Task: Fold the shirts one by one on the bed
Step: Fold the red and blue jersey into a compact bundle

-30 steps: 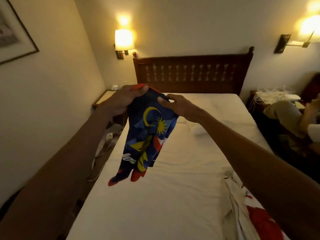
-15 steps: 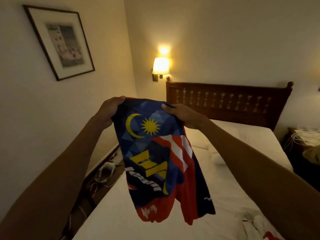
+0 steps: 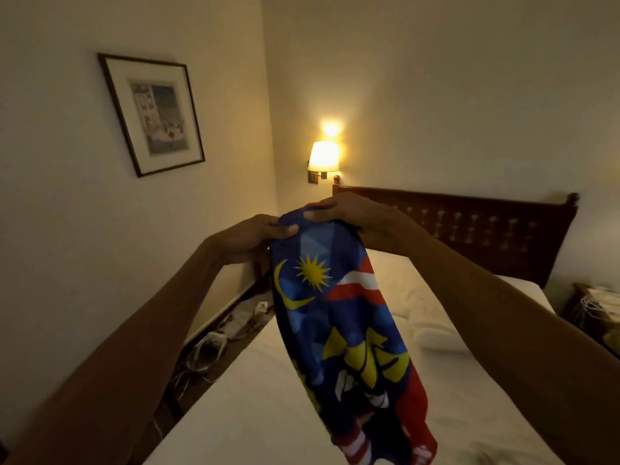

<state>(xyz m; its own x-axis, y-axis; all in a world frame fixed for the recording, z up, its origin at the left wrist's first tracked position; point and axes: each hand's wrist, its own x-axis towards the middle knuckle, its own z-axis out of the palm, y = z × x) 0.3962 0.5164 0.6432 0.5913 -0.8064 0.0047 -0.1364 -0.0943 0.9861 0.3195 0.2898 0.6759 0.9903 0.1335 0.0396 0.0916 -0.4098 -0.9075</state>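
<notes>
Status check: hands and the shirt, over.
Left hand, right hand both pinch shirt at top edge. It hangs over the bed, unfolded. White bundle farther up the sheet.

White-sheeted bed (image 3: 251, 414) (pale bundle (image 3: 436, 337) atop)

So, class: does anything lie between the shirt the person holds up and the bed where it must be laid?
Nothing visible does. The left hand and right hand grip the shirt by its top edge, and it hangs over the bed. A white bundle lies aside, nearer the headboard.
</notes>
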